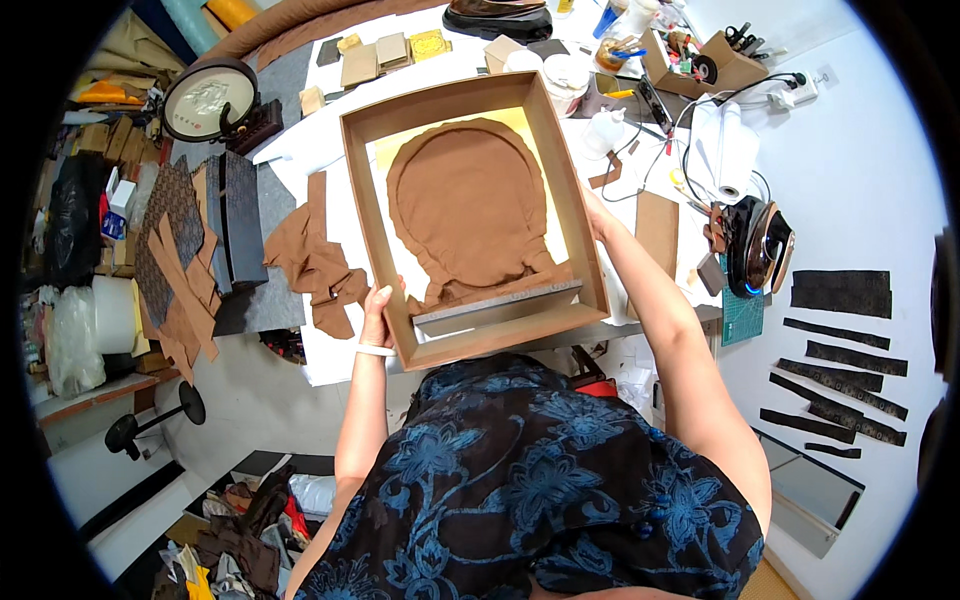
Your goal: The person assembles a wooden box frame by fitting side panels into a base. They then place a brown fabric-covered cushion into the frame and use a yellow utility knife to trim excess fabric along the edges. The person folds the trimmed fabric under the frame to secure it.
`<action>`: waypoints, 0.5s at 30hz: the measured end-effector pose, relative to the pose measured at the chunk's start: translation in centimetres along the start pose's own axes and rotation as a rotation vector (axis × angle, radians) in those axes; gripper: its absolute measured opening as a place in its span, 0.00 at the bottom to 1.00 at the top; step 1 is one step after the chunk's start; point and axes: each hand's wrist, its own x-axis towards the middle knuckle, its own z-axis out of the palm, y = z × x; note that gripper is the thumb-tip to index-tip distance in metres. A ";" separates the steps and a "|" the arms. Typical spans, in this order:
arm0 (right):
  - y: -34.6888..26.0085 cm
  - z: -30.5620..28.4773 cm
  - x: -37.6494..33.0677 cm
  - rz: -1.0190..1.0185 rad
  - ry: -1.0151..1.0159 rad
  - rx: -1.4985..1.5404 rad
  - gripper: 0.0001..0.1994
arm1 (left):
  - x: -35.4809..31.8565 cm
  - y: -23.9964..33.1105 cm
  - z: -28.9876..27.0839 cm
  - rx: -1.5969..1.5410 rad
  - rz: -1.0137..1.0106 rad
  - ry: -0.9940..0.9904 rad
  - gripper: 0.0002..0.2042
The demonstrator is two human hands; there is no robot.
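A person in a dark blue flowered dress holds a shallow brown box frame [372,200] over a cluttered white worktable [330,345], both bare forearms reaching up from the lower edge. The left hand [377,312] grips the frame's near left corner, fingers curled together and clamped on the outer edge, a white band on the wrist. The right hand [597,215] is pressed against the frame's right wall about halfway along; its fingers lie mostly hidden behind that wall, so whether they are spread or closed cannot be told. Inside the frame, a round piece of brown cloth [465,205] with a gathered tail lies on a pale yellow backing, and a grey metal bar [497,305] rests across the near end of the frame, over the cloth's tail. Just left of the frame, crumpled scraps of brown fabric [315,265] lie on the table, and farther left are dark patterned panels [238,225] and a round framed plaque [210,100] on a dark stand. Beyond the frame's far edge sit small cardboard blocks [375,55], cups and a box of tools. To the frame's right are a white paper roll [728,150] and a clothes iron [760,245] beside a green cutting mat [742,315]; farther right, black lace strips [835,370] are laid out in rows on a white surface. Below the frame's left side, a black stool [150,420] stands on the floor near a heap of cloth remnants [245,530].
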 end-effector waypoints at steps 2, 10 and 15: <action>-0.6 0.8 -0.4 -0.014 -0.011 -0.009 0.37 | -0.3 -0.1 -1.1 -0.021 -0.017 0.024 0.30; -3.8 3.4 -0.8 -0.103 -0.051 0.090 0.40 | 0.9 0.2 -1.2 0.062 0.001 0.037 0.30; -6.4 4.6 -0.5 -0.073 -0.069 0.086 0.38 | 1.7 2.5 0.3 0.066 -0.031 0.056 0.28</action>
